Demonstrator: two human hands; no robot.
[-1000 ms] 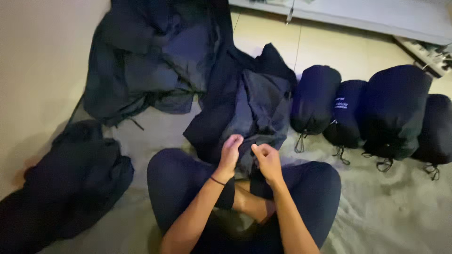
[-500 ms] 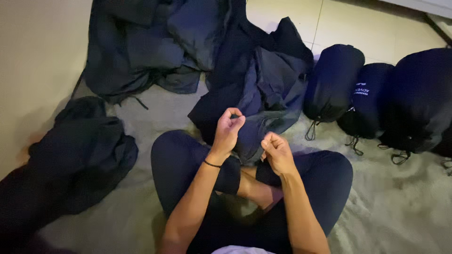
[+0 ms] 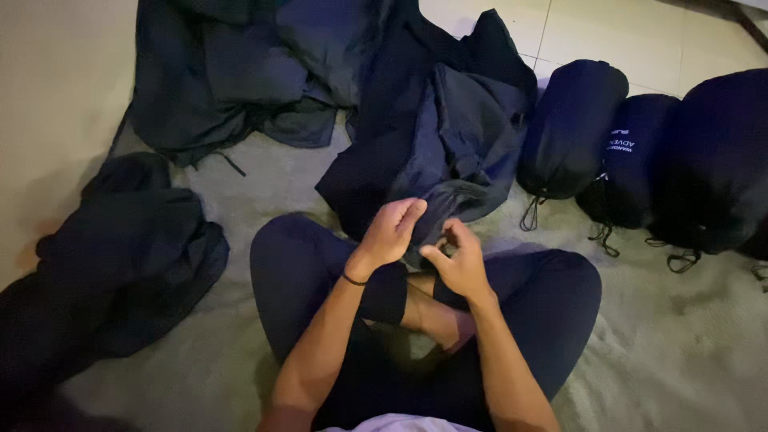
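Both hands, left hand (image 3: 392,232) and right hand (image 3: 458,260), pinch the dark fabric bundle (image 3: 436,152) lying at 12 o'clock from the crossed legs.

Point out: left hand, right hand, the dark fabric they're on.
left hand (image 3: 392,232), head view, back of hand
right hand (image 3: 458,260), head view, back of hand
dark fabric (image 3: 448,136), head view, upper folds

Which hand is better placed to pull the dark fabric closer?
Probably left: the left hand lies on the crumpled dark navy fabric bundle, while the right hand sits nearer the lap, fingers curled at the edge.
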